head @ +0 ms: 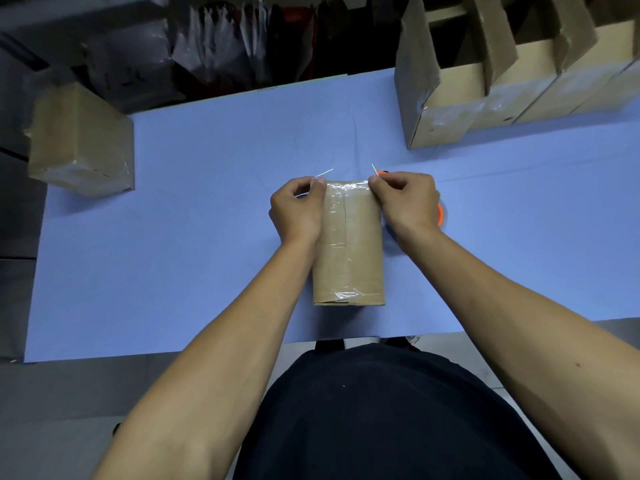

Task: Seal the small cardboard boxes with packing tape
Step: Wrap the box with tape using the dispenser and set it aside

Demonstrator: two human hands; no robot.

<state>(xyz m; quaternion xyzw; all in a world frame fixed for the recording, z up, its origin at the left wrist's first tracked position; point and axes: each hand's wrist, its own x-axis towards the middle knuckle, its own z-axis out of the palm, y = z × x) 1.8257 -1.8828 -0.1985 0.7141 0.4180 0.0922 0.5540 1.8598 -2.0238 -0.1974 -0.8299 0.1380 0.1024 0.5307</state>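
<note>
A small brown cardboard box (pixel 349 251) lies lengthwise in the middle of the blue table (pixel 194 216), with clear tape along its top seam and across both ends. My left hand (pixel 297 211) pinches the loose end of the clear tape strip (pixel 346 186) at the box's far left corner. My right hand (pixel 403 202) pinches the other loose end at the far right corner. An orange tape dispenser (pixel 440 214) lies on the table behind my right hand, mostly hidden by it.
A taped box (pixel 81 143) sits at the table's far left corner, overhanging the edge. Several open cardboard boxes (pixel 485 81) with raised flaps stand in a row at the back right. Dark bags and wrapped goods fill the background beyond the table.
</note>
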